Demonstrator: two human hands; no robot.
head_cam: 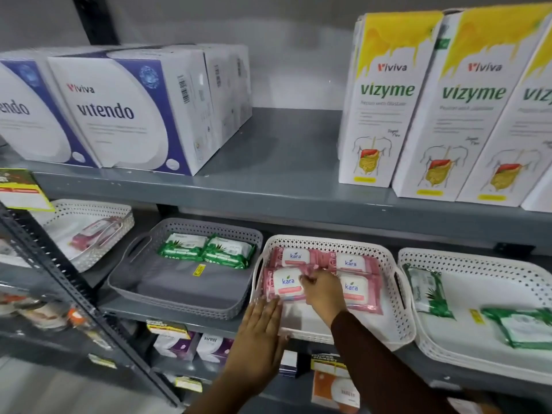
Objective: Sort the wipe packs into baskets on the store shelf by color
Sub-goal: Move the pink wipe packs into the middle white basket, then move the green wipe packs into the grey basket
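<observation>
Grey metal shelves (268,186) run across the wall, with boxes on the upper level and baskets below. The right hand (321,291) reaches into the white basket (397,318), fingers curled down onto the near-left pink pack (283,286), seemingly pinching its edge. The left hand (260,342) lies open and flat, fingers straight, against the basket's near-left rim. Four pink packs sit inside. Left of it, a grey basket (185,297) holds two green packs (206,249) at its far side. Right, another white basket (448,348) holds green packs too. Far left, a tilted basket (113,234) contains one pink pack.
</observation>
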